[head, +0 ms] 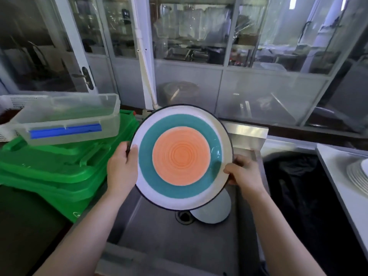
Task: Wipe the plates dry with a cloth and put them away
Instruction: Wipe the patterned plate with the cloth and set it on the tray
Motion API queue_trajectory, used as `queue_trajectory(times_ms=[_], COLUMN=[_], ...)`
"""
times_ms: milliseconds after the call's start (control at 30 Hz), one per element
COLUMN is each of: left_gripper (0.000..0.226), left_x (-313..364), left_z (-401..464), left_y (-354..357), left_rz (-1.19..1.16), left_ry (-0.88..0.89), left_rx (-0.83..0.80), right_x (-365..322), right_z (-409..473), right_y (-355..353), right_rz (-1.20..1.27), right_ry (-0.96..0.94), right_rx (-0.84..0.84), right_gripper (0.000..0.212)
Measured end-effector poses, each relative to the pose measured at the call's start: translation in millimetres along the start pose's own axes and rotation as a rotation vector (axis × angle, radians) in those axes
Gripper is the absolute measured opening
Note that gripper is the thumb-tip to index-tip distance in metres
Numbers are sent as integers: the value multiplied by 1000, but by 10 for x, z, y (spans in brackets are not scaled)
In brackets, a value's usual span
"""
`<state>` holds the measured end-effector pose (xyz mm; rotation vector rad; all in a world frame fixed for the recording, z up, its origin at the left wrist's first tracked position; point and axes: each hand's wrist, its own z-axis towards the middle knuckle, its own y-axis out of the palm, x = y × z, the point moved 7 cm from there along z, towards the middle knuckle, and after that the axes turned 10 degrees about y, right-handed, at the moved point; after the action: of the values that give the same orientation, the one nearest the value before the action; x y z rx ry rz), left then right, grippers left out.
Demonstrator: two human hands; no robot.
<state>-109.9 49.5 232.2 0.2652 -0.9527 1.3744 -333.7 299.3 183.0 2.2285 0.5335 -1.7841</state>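
holding: a round plate (181,156) is lifted over the sink (175,242), face toward the camera and tipped a little, one hand at each side of its rim
plate: white outer band with a thin dark edge, a teal ring inside that, and an orange centre with fine concentric ridges; a glint of light shows on the teal at the right
left hand (121,168): clamped on the plate's left rim, thumb laid over the front of the white band, the other fingers hidden behind the plate
right hand (244,172): gripping the plate's lower right rim, fingers curled around the edge, knuckles toward the camera
second plate (214,212): pale, lying in the sink basin just beside the drain (184,216), mostly hidden under the held plate
sink: grey metal basin directly below the hands, with a flat steel ledge behind it
green bins (59,172): stacked at the left of the sink, lids closed
clear container (67,118): plastic tub with a blue strip on its side, resting tilted on top of the green bins
black bag (304,196): dark liner filling the opening to the right of the sink
stacked plates (358,174): white pile on the white counter at the far right edge, only partly in view
background: glazed partition with white frames, shelves of kitchenware blurred behind the glass
cloth: cannot tell where it is
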Motion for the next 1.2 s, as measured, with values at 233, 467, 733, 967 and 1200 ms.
queue_trajectory(times_ms=[233,467,733,967,1200], left_gripper=[30,27,11,8,17], left_x=[-387,-614,-429,-318,-391], left_z=[-270,-848,-1478,-1552,-1568], left_y=[117,532,817,969,945], left_rz=[-133,-694,-732,-608,-555], left_ry=[-269,-930,-1176,-1024,-948], left_rx=[-84,-464,-324,-281,-264], right_x=[589,1000,1158,1764,2440], right_z=[-332,-571,-1019,-1512,-1503], right_y=[276,118,-249,-1243,-1375], right_rz=[89,407,286,-294,-1216], right_ry=[120,242,154,337,452], right_rx=[-217,-28,67,546,258], right_gripper=[49,44,31,34,74])
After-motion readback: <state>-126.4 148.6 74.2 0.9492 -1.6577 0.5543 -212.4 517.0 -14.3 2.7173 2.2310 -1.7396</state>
